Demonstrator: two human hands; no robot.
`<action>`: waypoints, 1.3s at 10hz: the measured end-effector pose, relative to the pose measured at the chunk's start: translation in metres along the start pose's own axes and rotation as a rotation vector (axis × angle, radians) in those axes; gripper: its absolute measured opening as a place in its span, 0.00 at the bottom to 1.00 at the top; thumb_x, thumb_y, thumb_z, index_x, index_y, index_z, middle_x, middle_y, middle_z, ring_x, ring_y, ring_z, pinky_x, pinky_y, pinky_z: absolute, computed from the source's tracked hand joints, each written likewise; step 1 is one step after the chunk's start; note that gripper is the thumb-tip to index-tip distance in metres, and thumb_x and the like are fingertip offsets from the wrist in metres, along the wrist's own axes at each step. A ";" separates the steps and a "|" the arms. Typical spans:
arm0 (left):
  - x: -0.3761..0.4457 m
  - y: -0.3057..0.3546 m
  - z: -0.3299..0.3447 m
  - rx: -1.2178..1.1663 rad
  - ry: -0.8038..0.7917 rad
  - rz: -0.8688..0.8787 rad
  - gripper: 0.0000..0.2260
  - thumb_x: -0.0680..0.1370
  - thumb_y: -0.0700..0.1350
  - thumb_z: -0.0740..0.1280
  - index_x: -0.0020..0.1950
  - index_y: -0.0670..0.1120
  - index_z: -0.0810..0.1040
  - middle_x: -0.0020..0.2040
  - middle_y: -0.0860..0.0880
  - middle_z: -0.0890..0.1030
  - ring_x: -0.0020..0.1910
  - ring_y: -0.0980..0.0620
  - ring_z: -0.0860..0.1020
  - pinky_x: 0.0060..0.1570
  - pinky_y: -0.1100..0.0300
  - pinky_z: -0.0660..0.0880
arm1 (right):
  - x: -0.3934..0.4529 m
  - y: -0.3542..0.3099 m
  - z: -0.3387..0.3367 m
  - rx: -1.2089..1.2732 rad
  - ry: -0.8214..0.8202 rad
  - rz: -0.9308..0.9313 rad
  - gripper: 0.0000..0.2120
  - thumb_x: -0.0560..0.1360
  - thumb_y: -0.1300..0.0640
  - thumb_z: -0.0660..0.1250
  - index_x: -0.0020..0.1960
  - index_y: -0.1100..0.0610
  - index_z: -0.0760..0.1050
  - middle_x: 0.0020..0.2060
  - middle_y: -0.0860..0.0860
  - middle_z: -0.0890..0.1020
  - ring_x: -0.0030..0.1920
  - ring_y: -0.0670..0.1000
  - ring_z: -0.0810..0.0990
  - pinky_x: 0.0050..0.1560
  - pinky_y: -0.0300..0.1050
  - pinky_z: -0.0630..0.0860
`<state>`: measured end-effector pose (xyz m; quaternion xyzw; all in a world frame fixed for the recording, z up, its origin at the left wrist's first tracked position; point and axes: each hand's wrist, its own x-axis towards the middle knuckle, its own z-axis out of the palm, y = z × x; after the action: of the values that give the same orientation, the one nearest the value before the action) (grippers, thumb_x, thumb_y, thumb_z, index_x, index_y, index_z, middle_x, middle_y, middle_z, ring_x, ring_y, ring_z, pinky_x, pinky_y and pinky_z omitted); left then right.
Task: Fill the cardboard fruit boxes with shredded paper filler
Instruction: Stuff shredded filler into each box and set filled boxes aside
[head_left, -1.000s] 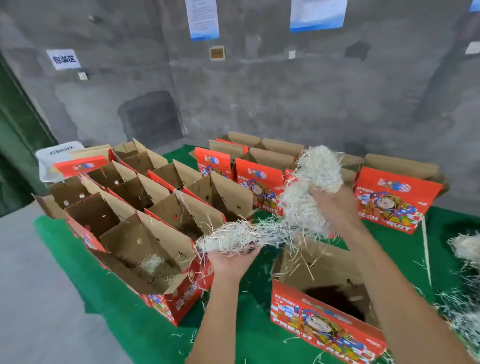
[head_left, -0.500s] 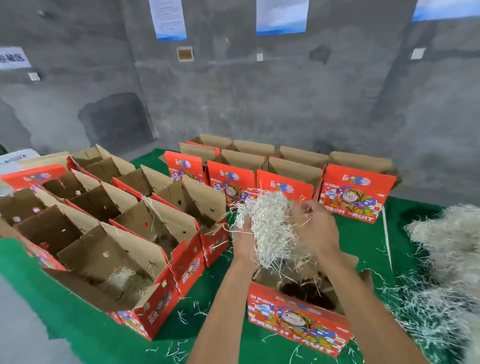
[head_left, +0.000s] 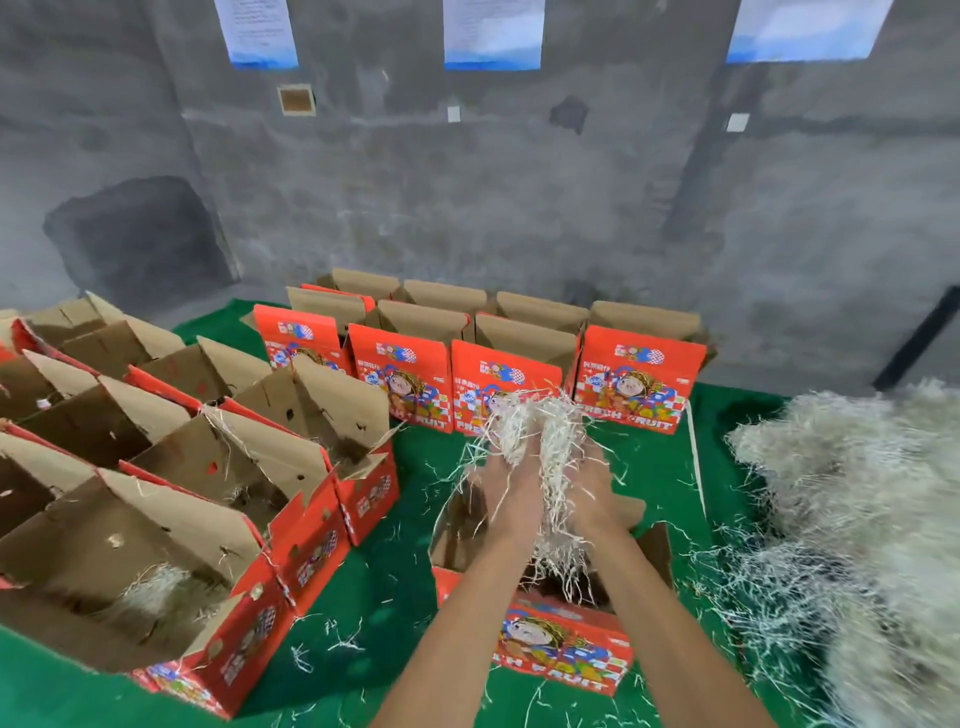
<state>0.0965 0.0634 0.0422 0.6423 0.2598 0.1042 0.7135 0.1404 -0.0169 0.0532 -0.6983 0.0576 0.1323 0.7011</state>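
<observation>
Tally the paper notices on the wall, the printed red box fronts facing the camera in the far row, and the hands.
wall notices: 3
far-row red box fronts: 4
hands: 2, the left hand and the right hand, both gripping shredded paper
Total: 9

Both bare forearms reach forward from below and draw toward each other, so the wrists sit close side by side. The left hand and the right hand are raised, palms turned inward to face one another, with only a narrow gap between them. Fingers on each curl round a wad of shredded paper clasped between the palms, strands trailing down past the wrists.
</observation>
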 end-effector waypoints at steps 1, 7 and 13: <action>-0.002 0.010 -0.007 -0.089 -0.056 -0.130 0.30 0.76 0.55 0.67 0.75 0.45 0.64 0.67 0.45 0.73 0.66 0.43 0.73 0.65 0.52 0.70 | 0.012 -0.002 -0.018 -0.199 -0.008 -0.161 0.14 0.82 0.55 0.64 0.38 0.55 0.77 0.33 0.50 0.74 0.33 0.50 0.72 0.28 0.36 0.67; 0.046 0.028 -0.069 -0.048 0.043 -0.128 0.17 0.74 0.57 0.71 0.54 0.45 0.79 0.56 0.45 0.82 0.49 0.49 0.82 0.45 0.54 0.80 | 0.030 -0.003 -0.133 -0.140 0.382 -0.141 0.24 0.73 0.35 0.68 0.34 0.53 0.66 0.24 0.45 0.65 0.23 0.47 0.63 0.24 0.39 0.62; -0.004 0.035 -0.018 -0.031 -0.403 -0.130 0.21 0.83 0.56 0.57 0.71 0.44 0.70 0.63 0.42 0.79 0.51 0.49 0.80 0.49 0.67 0.78 | 0.013 0.013 -0.058 -0.229 0.058 -0.322 0.23 0.80 0.36 0.57 0.68 0.48 0.70 0.46 0.39 0.78 0.37 0.36 0.77 0.37 0.37 0.80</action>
<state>0.0908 0.0823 0.0760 0.6211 0.1512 -0.0686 0.7659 0.1554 -0.0738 0.0364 -0.7771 -0.0501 0.0040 0.6274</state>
